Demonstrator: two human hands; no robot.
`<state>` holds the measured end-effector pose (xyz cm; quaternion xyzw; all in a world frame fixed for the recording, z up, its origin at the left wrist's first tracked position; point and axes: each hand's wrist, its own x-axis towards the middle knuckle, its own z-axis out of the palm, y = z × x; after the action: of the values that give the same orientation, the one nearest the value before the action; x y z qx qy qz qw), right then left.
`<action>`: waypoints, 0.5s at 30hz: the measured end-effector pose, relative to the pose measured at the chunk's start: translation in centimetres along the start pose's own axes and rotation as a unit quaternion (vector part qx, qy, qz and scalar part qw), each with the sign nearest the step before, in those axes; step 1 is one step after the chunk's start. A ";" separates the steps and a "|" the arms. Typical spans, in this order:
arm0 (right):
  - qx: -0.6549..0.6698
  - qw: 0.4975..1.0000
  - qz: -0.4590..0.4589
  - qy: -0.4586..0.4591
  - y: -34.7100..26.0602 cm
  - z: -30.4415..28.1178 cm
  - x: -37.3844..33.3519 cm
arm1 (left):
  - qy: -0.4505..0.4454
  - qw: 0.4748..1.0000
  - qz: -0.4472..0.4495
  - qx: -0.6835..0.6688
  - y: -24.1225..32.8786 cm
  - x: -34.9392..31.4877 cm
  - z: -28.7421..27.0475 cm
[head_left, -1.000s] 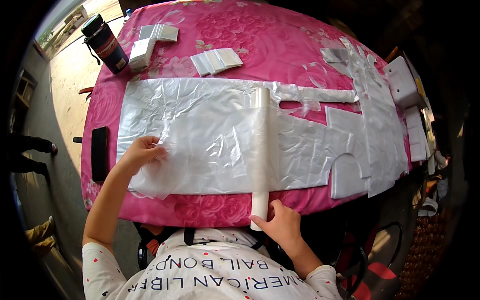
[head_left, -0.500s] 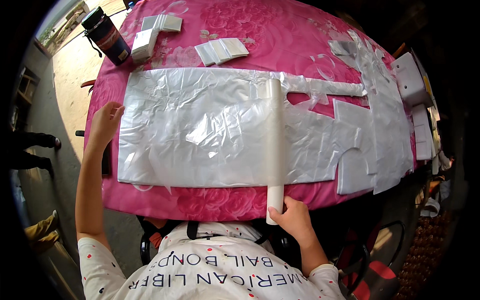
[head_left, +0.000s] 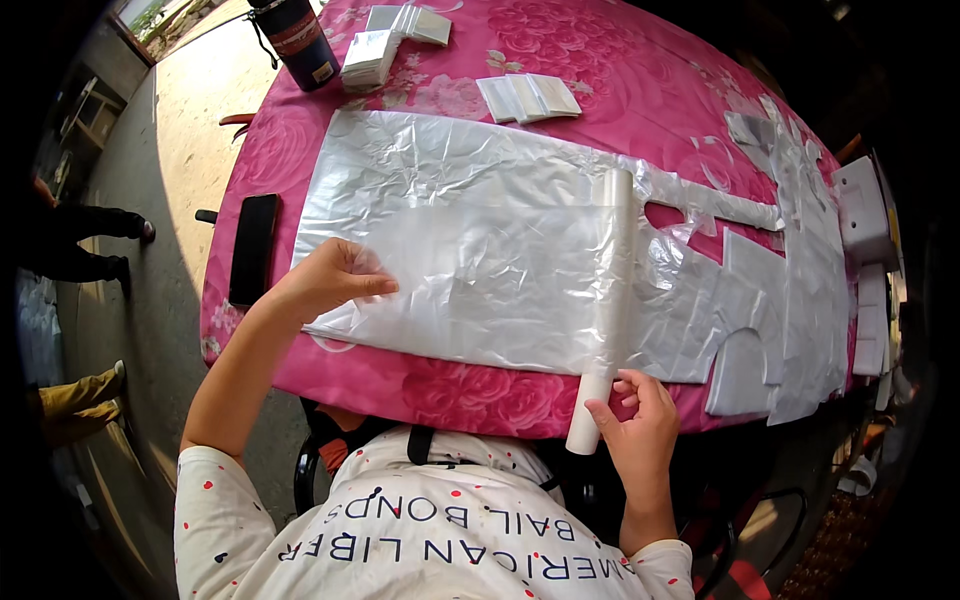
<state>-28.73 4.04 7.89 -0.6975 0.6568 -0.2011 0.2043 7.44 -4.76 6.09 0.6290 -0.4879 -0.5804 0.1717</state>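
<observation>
A roll of thin clear plastic film (head_left: 615,270) lies across a flat stack of white plastic bags (head_left: 400,150), its bare core end jutting past the near table edge. My right hand (head_left: 645,425) is at that core, thumb on it and fingers curled at its right side. My left hand (head_left: 340,275) pinches the film's loose edge over the left part of the stack. A see-through sheet stretches from that pinch to the roll. At the stack's right end is a cut-out by the handles, and more white plastic bags (head_left: 800,300) lie beyond it.
A pink flowered cloth (head_left: 450,400) covers the table. A black phone (head_left: 255,250) rests at the left edge. A dark bottle (head_left: 298,45) and small white packets (head_left: 530,98) stand or lie at the back. White boxes (head_left: 868,205) are at right; another person's legs (head_left: 95,225) show at left.
My left hand has moved right from the stack's left edge and now pinches the film. My right hand has loosened somewhat around the core. The view has shifted, bringing the whole phone into sight.
</observation>
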 end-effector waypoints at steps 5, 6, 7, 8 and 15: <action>0.231 0.957 -0.143 -0.101 -7.8 3.8 5.9 | -0.108 0.980 0.094 -0.141 1.6 0.6 5.6; 0.255 0.949 -0.154 -0.103 -8.6 4.8 6.8 | -0.104 0.976 0.116 -0.153 2.0 0.5 6.8; 0.277 0.941 -0.166 -0.104 -9.2 5.8 7.5 | -0.098 0.971 0.138 -0.166 2.1 0.3 7.1; 0.299 0.932 -0.177 -0.106 -9.3 6.4 8.0 | -0.092 0.970 0.121 -0.189 1.6 0.6 6.8; 0.517 0.844 0.032 -0.142 -2.4 4.1 9.6 | -0.057 0.968 0.031 -0.241 -1.1 2.8 3.1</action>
<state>-23.95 -5.33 5.86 -0.4904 0.4436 -0.4038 0.6322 4.67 -5.44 2.81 0.5193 -0.3620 -0.7102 0.3079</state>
